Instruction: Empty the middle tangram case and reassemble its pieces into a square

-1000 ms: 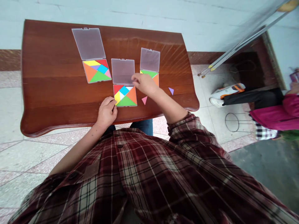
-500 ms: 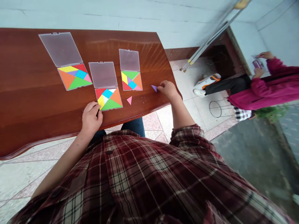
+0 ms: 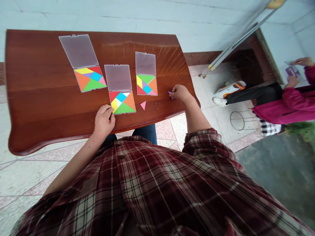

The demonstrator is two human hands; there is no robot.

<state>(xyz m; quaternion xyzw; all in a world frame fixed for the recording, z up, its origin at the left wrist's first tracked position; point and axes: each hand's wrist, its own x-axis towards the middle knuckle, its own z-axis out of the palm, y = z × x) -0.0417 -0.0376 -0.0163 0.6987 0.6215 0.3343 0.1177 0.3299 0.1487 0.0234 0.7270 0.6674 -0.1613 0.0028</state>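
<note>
Right hand (image 3: 180, 92): fingers pinched on a small purple triangle (image 3: 170, 94) at the bench (image 3: 49, 108) right edge. Left hand (image 3: 104, 118): fingers curled, touching the lower-left corner of the middle tangram case (image 3: 122, 102). Pink triangle (image 3: 143, 105) lies loose just beside that case.

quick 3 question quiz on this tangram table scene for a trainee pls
1. True or false: the right hand is at the purple triangle.
2. How many open tangram cases lie on the table? A) two B) three C) four
3. What loose piece lies between the middle case and the right hand?

Key:
1. True; its fingertips are on the piece, though whether it is gripped cannot be told.
2. B: left case, middle case, right case.
3. The pink triangle. The left hand touches the middle case's near left corner.
</note>
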